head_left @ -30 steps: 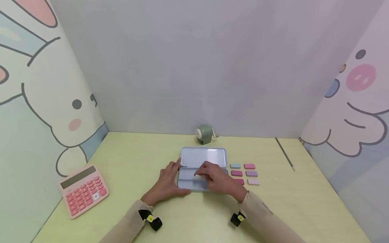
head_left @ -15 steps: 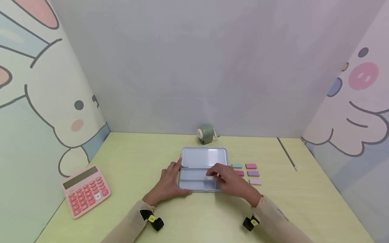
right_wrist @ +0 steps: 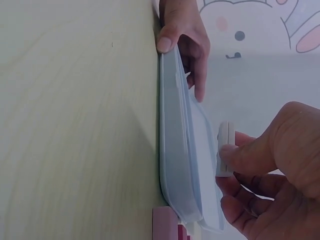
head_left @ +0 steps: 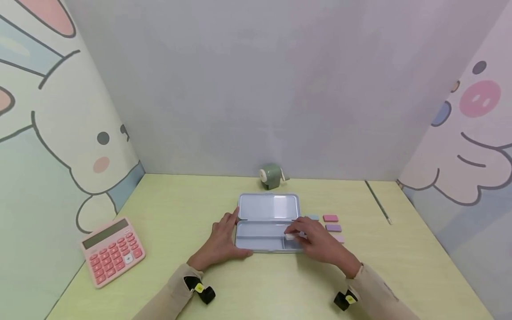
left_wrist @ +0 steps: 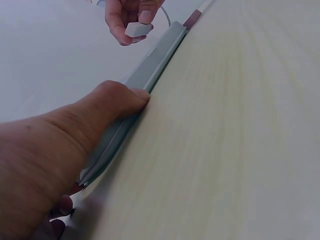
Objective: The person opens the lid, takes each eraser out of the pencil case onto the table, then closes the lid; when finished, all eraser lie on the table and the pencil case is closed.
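A pale blue pencil case (head_left: 260, 244) lies on the table with its lid (head_left: 258, 206) folded back. Inside, a divider splits off a small compartment at the front right. My left hand (head_left: 222, 238) grips the case's left end, thumb on the front edge, fingers along the side. Between thumb and fingers, my right hand (head_left: 320, 241) pinches a small white eraser (right_wrist: 226, 150). In the head view this eraser overlaps the small front-right compartment; the right wrist view shows it held above the case's rim.
Right of the case lie small coloured blocks, among them a pink block (head_left: 330, 218) and a purple block (head_left: 334, 228), some hidden by my right hand. A green crank sharpener (head_left: 271, 177) stands behind, a pencil (head_left: 378, 202) far right, a pink calculator (head_left: 113, 252) left.
My right hand has moved rightward across the case with the eraser, from the middle to the front-right compartment, uncovering the divider. My left hand keeps its place on the case.
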`<state>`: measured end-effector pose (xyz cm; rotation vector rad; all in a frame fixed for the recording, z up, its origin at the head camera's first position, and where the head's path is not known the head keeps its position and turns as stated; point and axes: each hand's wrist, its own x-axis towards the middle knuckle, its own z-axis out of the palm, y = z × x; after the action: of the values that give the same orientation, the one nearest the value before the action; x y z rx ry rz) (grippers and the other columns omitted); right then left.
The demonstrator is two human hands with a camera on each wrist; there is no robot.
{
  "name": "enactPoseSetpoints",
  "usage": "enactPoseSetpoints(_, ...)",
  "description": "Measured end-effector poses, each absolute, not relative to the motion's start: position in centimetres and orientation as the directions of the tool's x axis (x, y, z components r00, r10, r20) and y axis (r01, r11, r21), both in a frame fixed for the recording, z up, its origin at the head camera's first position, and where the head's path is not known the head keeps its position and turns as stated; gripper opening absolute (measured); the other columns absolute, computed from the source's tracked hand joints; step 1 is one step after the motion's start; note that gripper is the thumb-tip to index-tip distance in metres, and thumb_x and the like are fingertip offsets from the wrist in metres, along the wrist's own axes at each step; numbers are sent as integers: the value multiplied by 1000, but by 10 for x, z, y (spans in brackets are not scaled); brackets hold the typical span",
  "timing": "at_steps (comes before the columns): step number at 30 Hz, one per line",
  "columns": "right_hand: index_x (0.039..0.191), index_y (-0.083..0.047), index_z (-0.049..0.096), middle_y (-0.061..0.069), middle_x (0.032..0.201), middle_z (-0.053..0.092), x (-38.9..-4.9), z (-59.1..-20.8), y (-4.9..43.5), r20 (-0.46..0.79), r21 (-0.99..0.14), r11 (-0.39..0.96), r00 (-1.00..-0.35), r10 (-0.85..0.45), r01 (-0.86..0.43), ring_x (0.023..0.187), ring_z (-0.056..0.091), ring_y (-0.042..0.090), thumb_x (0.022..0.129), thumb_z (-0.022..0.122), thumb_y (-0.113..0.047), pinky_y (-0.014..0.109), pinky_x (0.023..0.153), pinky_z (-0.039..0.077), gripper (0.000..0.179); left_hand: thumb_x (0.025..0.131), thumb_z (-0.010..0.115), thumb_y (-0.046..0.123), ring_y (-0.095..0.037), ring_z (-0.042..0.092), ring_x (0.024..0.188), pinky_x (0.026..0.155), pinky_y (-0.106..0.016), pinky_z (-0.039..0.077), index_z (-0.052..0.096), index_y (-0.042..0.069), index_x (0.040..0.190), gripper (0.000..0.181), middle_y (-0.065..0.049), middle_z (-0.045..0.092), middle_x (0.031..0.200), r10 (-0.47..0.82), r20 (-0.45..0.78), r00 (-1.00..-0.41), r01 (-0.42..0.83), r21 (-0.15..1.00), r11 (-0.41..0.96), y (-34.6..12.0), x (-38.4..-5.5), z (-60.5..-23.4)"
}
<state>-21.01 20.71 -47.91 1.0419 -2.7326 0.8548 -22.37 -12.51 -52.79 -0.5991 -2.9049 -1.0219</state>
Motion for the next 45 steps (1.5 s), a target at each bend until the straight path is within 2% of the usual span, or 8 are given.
enactPoseSetpoints(6, 110, -13, 76, -1, 105, 71, -205, -478, 218, 275, -513, 587, -768, -579, -626, 90, 59, 13, 91, 69, 12, 22, 74, 48, 32, 68, 96, 57, -24, 54, 126, 104, -47, 35, 23, 4, 171, 138, -11, 54, 139, 351, 126, -928, 352, 604, 715, -125, -224, -527)
enactPoseSetpoints(13, 107, -13, 77, -4, 99, 67, -198, -477, 230, 259, -525, 619, -803, -537, -584, 84, 54, 7, 89, 73, 10, 20, 72, 48, 29, 67, 96, 57, -24, 54, 126, 104, -47, 35, 23, 4, 171, 137, -11, 54, 138, 346, 117, -931, 343, 608, 716, -124, -224, -526)
enactPoseSetpoints(18, 105, -12, 77, -2, 96, 68, -197, -476, 241, 305, -513, 619, -800, -517, -595, 80, 53, 5, 84, 75, 11, 23, 67, 47, 30, 68, 96, 57, -25, 54, 125, 104, -47, 35, 24, 4, 170, 136, -10, 54, 136, 343, 120, -932, 343, 601, 721, -124, -224, -527)
enactPoseSetpoints(22, 105, -13, 78, -3, 101, 75, -196, -476, 252, 292, -495, 657, -821, -490, -568, 86, 62, 7, 85, 81, 6, 29, 73, 53, 28, 68, 96, 56, -26, 54, 126, 105, -48, 35, 23, 4, 171, 136, -11, 54, 137, 340, 119, -933, 340, 604, 721, -124, -224, -527)
enactPoseSetpoints(27, 109, -19, 80, -8, 109, 80, -192, -478, 265, 245, -480, 715, -860, -447, -508, 95, 68, 7, 88, 81, 2, 34, 82, 58, 30, 67, 97, 57, -26, 54, 126, 105, -49, 36, 23, 4, 171, 137, -12, 54, 140, 339, 118, -933, 338, 610, 717, -125, -224, -527)
enactPoseSetpoints(38, 107, -17, 79, -7, 103, 75, -181, -483, 292, 253, -467, 739, -874, -416, -487, 86, 68, 13, 86, 80, 6, 27, 74, 54, 31, 67, 96, 57, -25, 54, 126, 106, -47, 36, 22, 5, 171, 138, -11, 55, 140, 346, 107, -932, 336, 612, 716, -125, -225, -527)
enactPoseSetpoints(45, 103, -18, 79, -8, 101, 76, -179, -489, 304, 268, -450, 755, -878, -396, -478, 87, 67, 5, 83, 81, 9, 27, 72, 52, 33, 67, 96, 57, -25, 54, 126, 105, -47, 36, 23, 4, 171, 138, -11, 55, 139, 349, 112, -931, 341, 611, 715, -126, -225, -525)
